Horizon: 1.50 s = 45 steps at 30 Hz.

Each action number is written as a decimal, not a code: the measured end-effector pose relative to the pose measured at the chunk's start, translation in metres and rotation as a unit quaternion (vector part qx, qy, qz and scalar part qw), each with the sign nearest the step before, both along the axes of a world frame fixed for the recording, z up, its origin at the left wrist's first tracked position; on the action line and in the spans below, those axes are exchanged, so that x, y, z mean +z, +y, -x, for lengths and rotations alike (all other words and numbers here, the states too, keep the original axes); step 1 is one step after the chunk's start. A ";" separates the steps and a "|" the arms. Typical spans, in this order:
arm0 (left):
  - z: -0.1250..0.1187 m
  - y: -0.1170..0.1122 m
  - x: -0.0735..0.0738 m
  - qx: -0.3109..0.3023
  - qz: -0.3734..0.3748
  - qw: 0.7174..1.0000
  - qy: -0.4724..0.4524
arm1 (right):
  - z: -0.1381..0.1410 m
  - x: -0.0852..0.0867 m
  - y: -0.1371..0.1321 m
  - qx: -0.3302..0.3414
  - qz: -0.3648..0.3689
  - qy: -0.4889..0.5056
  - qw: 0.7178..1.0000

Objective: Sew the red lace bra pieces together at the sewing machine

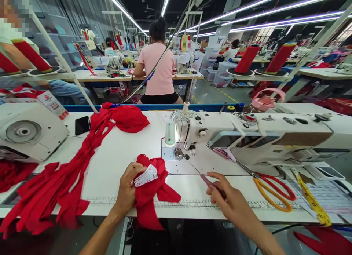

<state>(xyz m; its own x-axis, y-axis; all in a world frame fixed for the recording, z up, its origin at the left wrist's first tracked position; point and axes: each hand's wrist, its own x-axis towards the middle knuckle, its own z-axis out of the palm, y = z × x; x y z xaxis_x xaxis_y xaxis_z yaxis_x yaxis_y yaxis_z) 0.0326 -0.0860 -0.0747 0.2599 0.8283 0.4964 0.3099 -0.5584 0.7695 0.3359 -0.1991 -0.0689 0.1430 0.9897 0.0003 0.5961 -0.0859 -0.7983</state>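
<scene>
My left hand (pixel 129 187) pinches a bunched strip of red fabric (pixel 147 207) at the front of the sewing table. A white tag with reddish marks (pixel 146 175) lies against the fabric by my fingertips. My right hand (pixel 227 194) is closed around a slim tool with a pinkish handle and a thin pointed metal tip (pixel 205 179); its exact kind I cannot make out. Its index finger stretches forward, and the tip points toward the sewing machine's needle area (pixel 179 153). The fabric stays apart from the machine (pixel 220 132).
A long pile of red strips (pixel 74 170) drapes over the table's left side, beside a black phone (pixel 82 125). Scissors with red and orange handles (pixel 271 190) and a yellow tape measure (pixel 312 198) lie right. A second machine (pixel 30 132) stands left. A co-worker (pixel 156 64) sits ahead.
</scene>
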 end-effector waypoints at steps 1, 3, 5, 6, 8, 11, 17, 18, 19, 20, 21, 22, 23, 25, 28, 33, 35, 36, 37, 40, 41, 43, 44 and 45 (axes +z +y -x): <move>-0.001 0.000 0.000 -0.017 0.017 1.000 -0.014 | 0.009 0.001 -0.006 0.019 0.009 0.092 0.996; -0.004 0.001 0.001 -0.048 0.040 0.998 -0.031 | 0.028 0.008 -0.008 0.058 0.018 0.232 0.971; -0.008 0.001 0.002 -0.076 0.053 0.995 -0.032 | 0.046 0.019 0.003 0.084 0.014 0.285 0.955; -0.009 0.000 0.003 -0.090 0.056 0.994 -0.031 | 0.053 0.025 0.013 0.091 0.006 0.282 0.955; -0.011 -0.001 0.006 -0.115 0.056 0.991 -0.034 | 0.064 0.038 0.039 0.097 -0.023 0.235 0.967; -0.008 -0.004 0.009 -0.127 0.056 0.989 -0.047 | 0.074 0.049 0.080 0.204 -0.024 0.169 0.964; 0.019 -0.006 0.019 -0.090 0.179 0.979 -0.025 | 0.088 0.039 0.114 0.293 -0.020 0.134 0.946; 0.023 -0.006 0.022 -0.098 0.209 0.973 -0.030 | 0.088 0.037 0.116 0.291 -0.027 0.130 0.947; 0.027 -0.005 0.026 -0.112 0.233 0.965 -0.039 | 0.088 0.036 0.117 0.290 -0.032 0.124 0.948; 0.029 -0.005 0.029 -0.127 0.252 0.958 -0.050 | 0.088 0.035 0.118 0.291 -0.037 0.119 0.948; 0.029 -0.004 0.033 -0.140 0.268 0.952 -0.054 | 0.088 0.035 0.119 0.293 -0.041 0.114 0.949; 0.027 -0.003 0.036 -0.143 0.283 0.947 -0.051 | 0.089 0.035 0.120 0.293 -0.044 0.110 0.949; 0.024 -0.003 0.039 -0.135 0.298 0.944 -0.038 | 0.089 0.036 0.122 0.291 -0.047 0.105 0.950; 0.016 -0.002 0.041 -0.104 0.327 0.939 -0.009 | 0.090 0.035 0.124 0.276 -0.057 0.094 0.955; 0.006 -0.003 0.040 -0.075 0.354 0.932 -0.018 | 0.092 0.034 0.122 0.231 -0.072 0.081 0.967; 0.007 -0.004 0.038 -0.075 0.390 0.916 -0.060 | 0.090 0.040 0.098 0.156 -0.062 0.086 0.982; 0.008 -0.006 0.039 -0.075 0.406 0.907 -0.078 | 0.091 0.045 0.081 0.135 -0.051 0.086 0.986; 0.007 -0.006 0.040 -0.072 0.412 0.904 -0.089 | 0.092 0.046 0.072 0.136 -0.048 0.086 0.986; 0.005 -0.007 0.041 -0.067 0.415 0.902 -0.099 | 0.093 0.046 0.064 0.142 -0.050 0.084 0.985; 0.000 -0.009 0.041 -0.050 0.403 0.907 -0.113 | 0.099 0.040 0.045 0.159 -0.069 0.051 0.984; -0.002 -0.010 0.041 -0.045 0.396 0.910 -0.114 | 0.101 0.036 0.042 0.161 -0.076 0.031 0.984; -0.005 -0.011 0.040 -0.039 0.391 0.911 -0.121 | 0.103 0.029 0.039 0.153 -0.088 -0.007 0.984; -0.005 -0.011 0.039 -0.038 0.392 0.910 -0.127 | 0.104 0.026 0.039 0.148 -0.091 -0.024 0.985; -0.006 -0.012 0.039 -0.037 0.395 0.908 -0.135 | 0.105 0.024 0.039 0.142 -0.093 -0.036 0.985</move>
